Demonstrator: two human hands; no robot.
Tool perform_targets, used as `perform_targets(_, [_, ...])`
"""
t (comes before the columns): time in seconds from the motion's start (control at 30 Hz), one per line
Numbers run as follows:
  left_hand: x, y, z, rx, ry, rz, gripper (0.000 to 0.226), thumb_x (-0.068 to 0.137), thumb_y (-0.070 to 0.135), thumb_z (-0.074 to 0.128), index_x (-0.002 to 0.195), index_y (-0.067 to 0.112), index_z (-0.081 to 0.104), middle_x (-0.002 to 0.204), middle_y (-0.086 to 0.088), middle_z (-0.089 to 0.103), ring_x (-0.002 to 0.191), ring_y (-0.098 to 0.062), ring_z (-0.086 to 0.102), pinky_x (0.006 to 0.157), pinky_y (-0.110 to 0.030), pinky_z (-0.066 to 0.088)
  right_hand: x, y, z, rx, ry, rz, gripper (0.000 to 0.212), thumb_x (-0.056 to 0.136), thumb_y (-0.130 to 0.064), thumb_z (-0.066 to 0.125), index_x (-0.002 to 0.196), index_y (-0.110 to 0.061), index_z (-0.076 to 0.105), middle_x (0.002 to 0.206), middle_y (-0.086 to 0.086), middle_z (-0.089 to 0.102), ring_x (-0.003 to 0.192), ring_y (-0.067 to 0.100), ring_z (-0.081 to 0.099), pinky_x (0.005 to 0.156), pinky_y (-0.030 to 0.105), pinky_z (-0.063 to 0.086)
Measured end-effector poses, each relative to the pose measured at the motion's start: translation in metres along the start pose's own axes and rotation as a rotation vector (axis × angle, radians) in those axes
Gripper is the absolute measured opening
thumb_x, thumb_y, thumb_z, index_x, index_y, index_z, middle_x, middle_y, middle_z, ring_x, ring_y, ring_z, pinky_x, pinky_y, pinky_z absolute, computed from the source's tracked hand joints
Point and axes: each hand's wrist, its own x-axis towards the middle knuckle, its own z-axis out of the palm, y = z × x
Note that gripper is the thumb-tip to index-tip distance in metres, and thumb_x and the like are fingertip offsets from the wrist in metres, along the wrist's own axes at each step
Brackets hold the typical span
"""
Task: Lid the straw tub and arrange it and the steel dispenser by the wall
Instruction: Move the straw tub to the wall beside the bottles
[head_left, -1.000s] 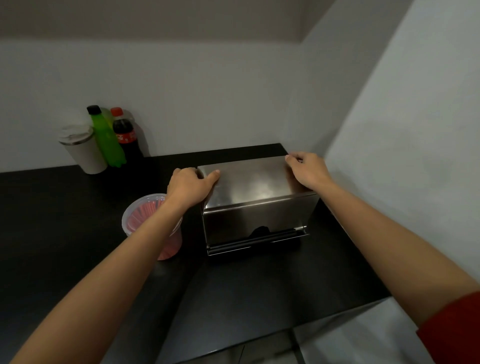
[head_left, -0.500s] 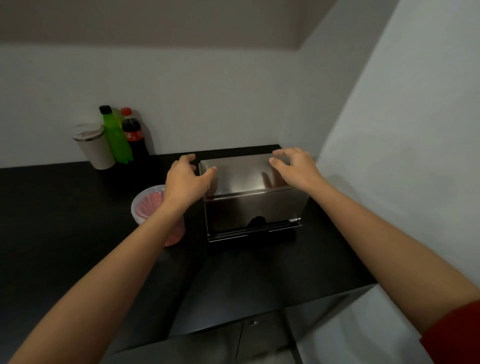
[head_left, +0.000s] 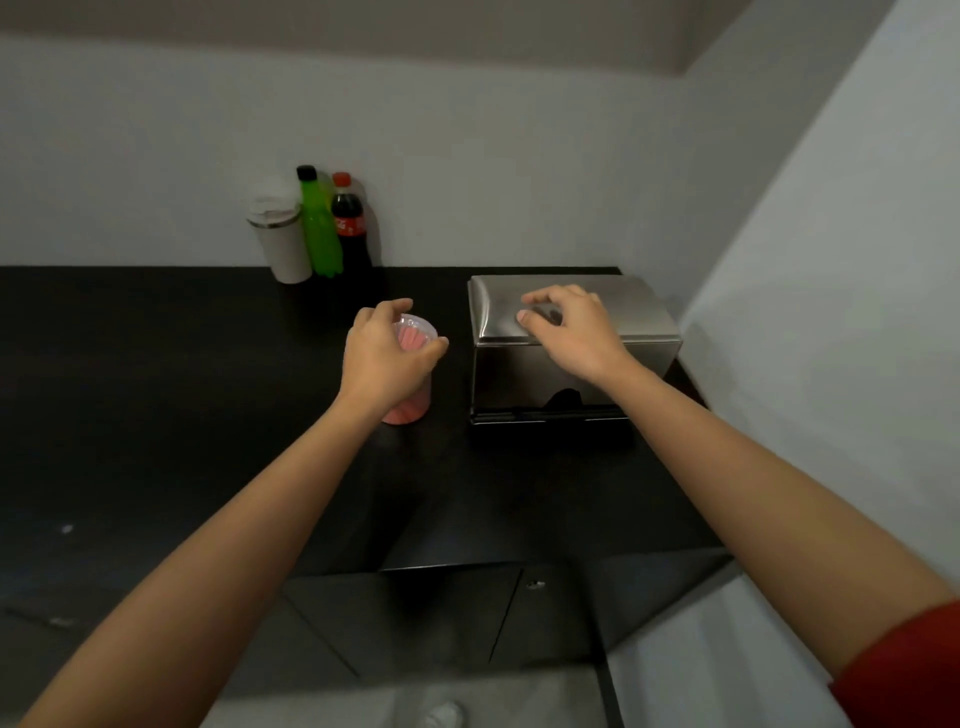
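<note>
The steel dispenser (head_left: 571, 353) sits on the black counter (head_left: 156, 389), tucked into the corner where the back wall (head_left: 467, 156) meets the side wall (head_left: 831, 312), its slot facing the person. Just to the left of the dispenser stands the straw tub (head_left: 415, 364) — a clear tub of pink straws; whether a lid is on it cannot be told. The left hand (head_left: 382, 358) wraps around the tub's upper part, fingers and thumb curled against the rim. The right hand (head_left: 571, 327) hovers over the dispenser's top with fingers loosely curled and apart, holding nothing — whether it touches the steel cannot be told. Further left of the dispenser, against the back wall, stand a white tumbler (head_left: 280, 241), a green bottle (head_left: 318, 228) and a cola bottle (head_left: 350, 228), close together
</note>
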Motion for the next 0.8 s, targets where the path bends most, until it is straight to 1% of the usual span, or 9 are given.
perform_targets(0.17, [0.010,-0.026,-0.009,0.031,-0.031,0.001,0.070,0.078,0.039,0.072,0.138,0.019,0.043,0.139,-0.008,0.043,0.128,-0.024,0.041,0.101,-0.038,0.040,0.009,-0.028,0.026,0.045,-0.004,-0.050,0.033,0.090,-0.031,0.056,0.120,-0.018,0.060,0.130,0.005,0.053,0.126,0.021,0.039,0.098,0.028,0.033])
perform_targets(0.27, [0.023,-0.042,-0.015,0.032,-0.065,0.012,0.073,0.076,0.041,0.073,0.138,0.019,0.043,0.139,-0.007,0.043,0.127,-0.024,0.042,0.101,-0.038,0.041,0.023,-0.046,0.042,0.072,-0.003,-0.068,0.033,0.089,-0.030,0.057,0.120,-0.020,0.060,0.129,0.004,0.053,0.124,0.019,0.043,0.096,0.026,0.034])
perform_targets(0.4, [0.039,-0.065,-0.026,0.043,-0.151,0.041,0.084,0.071,0.040,0.078,0.141,0.021,0.037,0.144,-0.006,0.037,0.133,-0.024,0.035,0.103,-0.038,0.036,0.043,-0.070,0.063,0.072,-0.040,-0.054,0.037,0.089,-0.030,0.058,0.124,-0.020,0.056,0.130,0.004,0.050,0.122,0.016,0.046,0.092,0.022,0.034])
perform_targets(0.47, [0.043,-0.069,-0.026,0.027,-0.209,0.057,0.094,0.066,0.042,0.081,0.144,0.022,0.032,0.146,-0.006,0.033,0.135,-0.024,0.033,0.106,-0.041,0.035,0.050,-0.075,0.068,0.086,-0.076,-0.038,0.044,0.088,-0.031,0.059,0.129,-0.020,0.051,0.135,0.004,0.046,0.125,0.018,0.045,0.098,0.027,0.038])
perform_targets(0.53, [0.043,-0.067,-0.025,-0.001,-0.261,0.067,0.104,0.061,0.044,0.084,0.145,0.022,0.028,0.147,-0.005,0.031,0.135,-0.024,0.033,0.107,-0.043,0.037,0.052,-0.075,0.069,0.057,-0.105,-0.007,0.053,0.086,-0.033,0.061,0.135,-0.020,0.045,0.141,0.005,0.041,0.128,0.021,0.043,0.102,0.033,0.040])
perform_targets(0.6, [0.040,-0.068,-0.022,-0.048,-0.303,0.064,0.111,0.057,0.045,0.086,0.146,0.021,0.025,0.148,-0.005,0.029,0.135,-0.023,0.034,0.105,-0.040,0.038,0.048,-0.068,0.071,0.042,-0.178,0.014,0.064,0.083,-0.036,0.064,0.139,-0.020,0.037,0.145,0.007,0.036,0.132,0.022,0.040,0.102,0.034,0.039])
perform_targets(0.67, [0.074,-0.117,-0.027,-0.069,-0.462,0.048,0.116,0.054,0.045,0.087,0.147,0.020,0.022,0.148,-0.004,0.029,0.134,-0.020,0.035,0.103,-0.034,0.035,0.068,-0.081,0.120,0.049,-0.270,0.172,0.076,0.080,-0.038,0.068,0.143,-0.020,0.030,0.149,0.008,0.029,0.135,0.024,0.035,0.104,0.037,0.037])
perform_targets(0.73, [0.068,-0.124,-0.021,-0.085,-0.500,0.086,0.119,0.053,0.043,0.088,0.147,0.018,0.021,0.148,-0.004,0.030,0.135,-0.018,0.033,0.104,-0.030,0.032,0.060,-0.076,0.122,0.008,-0.370,0.199,0.087,0.075,-0.041,0.072,0.144,-0.020,0.024,0.150,0.009,0.024,0.137,0.027,0.031,0.106,0.040,0.035])
perform_targets(0.8, [0.068,-0.120,-0.019,-0.120,-0.499,0.116,0.122,0.052,0.040,0.089,0.148,0.017,0.017,0.148,-0.004,0.032,0.137,-0.018,0.031,0.107,-0.032,0.031,0.061,-0.069,0.123,-0.009,-0.403,0.236,0.095,0.071,-0.043,0.075,0.145,-0.020,0.020,0.150,0.009,0.022,0.136,0.028,0.030,0.106,0.043,0.035])
